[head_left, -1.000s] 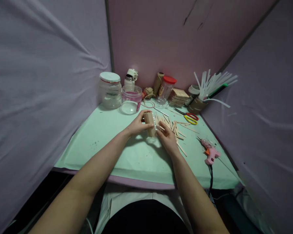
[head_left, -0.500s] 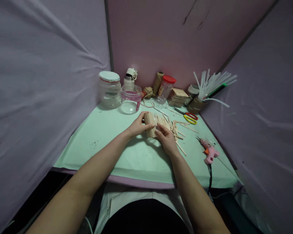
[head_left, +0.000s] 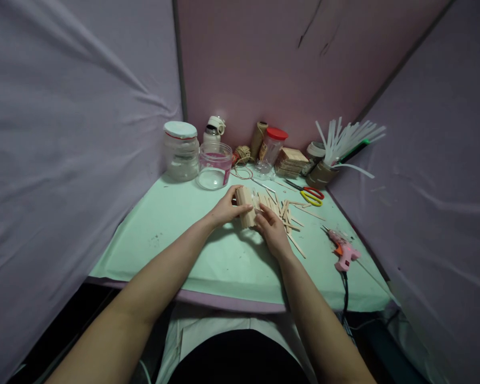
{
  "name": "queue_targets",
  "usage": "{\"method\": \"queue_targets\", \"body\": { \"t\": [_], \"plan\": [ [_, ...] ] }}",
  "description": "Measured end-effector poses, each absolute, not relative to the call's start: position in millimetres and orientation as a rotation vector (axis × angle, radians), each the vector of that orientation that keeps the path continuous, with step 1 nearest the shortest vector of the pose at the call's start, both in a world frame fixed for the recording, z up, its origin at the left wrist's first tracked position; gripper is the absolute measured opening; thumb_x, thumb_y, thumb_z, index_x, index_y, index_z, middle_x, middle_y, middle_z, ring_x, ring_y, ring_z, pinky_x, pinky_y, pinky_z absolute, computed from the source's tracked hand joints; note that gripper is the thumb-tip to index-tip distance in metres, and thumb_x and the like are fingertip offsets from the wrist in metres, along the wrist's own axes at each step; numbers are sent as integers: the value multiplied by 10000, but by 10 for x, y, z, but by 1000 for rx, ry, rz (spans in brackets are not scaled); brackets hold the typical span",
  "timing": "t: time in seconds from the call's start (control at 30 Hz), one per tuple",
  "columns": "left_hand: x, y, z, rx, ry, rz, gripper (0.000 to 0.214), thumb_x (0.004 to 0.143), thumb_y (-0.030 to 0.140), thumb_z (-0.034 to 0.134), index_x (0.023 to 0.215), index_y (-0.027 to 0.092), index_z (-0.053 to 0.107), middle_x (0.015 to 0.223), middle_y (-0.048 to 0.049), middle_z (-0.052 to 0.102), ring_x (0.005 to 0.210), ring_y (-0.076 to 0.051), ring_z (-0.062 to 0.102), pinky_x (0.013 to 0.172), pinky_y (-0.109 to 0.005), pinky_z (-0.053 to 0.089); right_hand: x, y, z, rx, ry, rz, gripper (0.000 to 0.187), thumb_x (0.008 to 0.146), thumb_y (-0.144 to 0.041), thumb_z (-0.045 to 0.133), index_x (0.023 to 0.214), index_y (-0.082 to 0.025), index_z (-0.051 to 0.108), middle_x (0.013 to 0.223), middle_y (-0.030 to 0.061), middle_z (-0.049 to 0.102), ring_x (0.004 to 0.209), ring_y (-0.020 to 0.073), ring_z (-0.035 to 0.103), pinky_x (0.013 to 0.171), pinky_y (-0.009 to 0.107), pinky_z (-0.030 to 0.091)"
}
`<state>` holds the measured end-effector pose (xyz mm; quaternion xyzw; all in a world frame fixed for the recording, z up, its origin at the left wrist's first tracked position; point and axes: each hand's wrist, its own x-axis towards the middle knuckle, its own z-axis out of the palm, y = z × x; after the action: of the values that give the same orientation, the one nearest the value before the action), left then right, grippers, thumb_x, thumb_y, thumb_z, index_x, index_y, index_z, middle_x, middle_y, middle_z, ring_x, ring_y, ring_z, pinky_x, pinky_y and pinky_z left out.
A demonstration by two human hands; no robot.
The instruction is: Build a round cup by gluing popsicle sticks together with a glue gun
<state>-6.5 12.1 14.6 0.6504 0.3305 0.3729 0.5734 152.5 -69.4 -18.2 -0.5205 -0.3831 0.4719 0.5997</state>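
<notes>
A small container covered side by side with pale wooden craft sticks [head_left: 245, 213] is held above the table in front of me. Part of its right side shows a clear, shiny surface. My left hand [head_left: 225, 207] is wrapped round its left side, thumb across the front. My right hand [head_left: 275, 232] has its thumb and fingers closed at the right edge of the container; whether a loose stick is also between them, I cannot tell. Loose craft sticks [head_left: 288, 217] lie in a scattered heap just behind and right of my right hand.
Right of the heap are scissors [head_left: 312, 197] and a pink glue gun [head_left: 346, 253] with a cord. Along the back stand a lidded jar [head_left: 181, 154], an open clear tub [head_left: 215, 165], twine [head_left: 244, 154], a red-lidded jar [head_left: 272, 146], stacked wooden pieces [head_left: 291, 162] and glue sticks [head_left: 344, 138].
Both hands keep their hold on the stick-covered container, with barely any finger movement. The whole view has shifted slightly.
</notes>
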Motion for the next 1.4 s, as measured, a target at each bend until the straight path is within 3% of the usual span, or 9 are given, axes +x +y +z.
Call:
{"method": "queue_targets", "body": {
  "t": [0.53,0.87,1.03,1.2,1.4],
  "plan": [
    [-96,139,155,1430,784,873,637,698,402,759,1213,247,417,1065,-47,544,882,-163,561,620,-220,491,1555,-672,-258,-1063,-963,1177,749,669,-392,816,1335,-263,498,1323,124,612,1226,275,582,1019,509,483],
    [-93,145,138,1455,815,897,655,657,421,774,1191,247,436,1047,-40,563,885,-171,562,660,-257,504,1545,-667,-249,-1051,-981,1165,744,654,-382,828,1319,-270,514,1302,116,628,1222,269,585,1031,517,474],
    [-109,161,118,1514,794,905,668,659,402,774,1218,249,442,1127,-57,562,970,-200,565,736,-292,511,1560,-668,-251,-1069,-1028,1132,767,658,-388,819,1342,-263,496,1323,132,609,1170,266,614,1033,527,461],
    [-128,168,109,1650,726,954,651,688,389,763,1240,252,445,1209,-58,549,1043,-201,559,921,-351,469,1568,-677,-235,-1089,-1116,1095,777,670,-404,805,1357,-265,472,1355,132,575,1194,257,591,1048,493,449],
    [-142,112,162,1782,672,954,621,716,344,747,1255,293,444,1256,-51,541,1102,-214,546,982,-399,445,1551,-701,-254,-1167,-1287,774,671,801,-444,683,1398,-295,415,1523,122,351,1338,274,453,1066,495,427]
  ]
}}
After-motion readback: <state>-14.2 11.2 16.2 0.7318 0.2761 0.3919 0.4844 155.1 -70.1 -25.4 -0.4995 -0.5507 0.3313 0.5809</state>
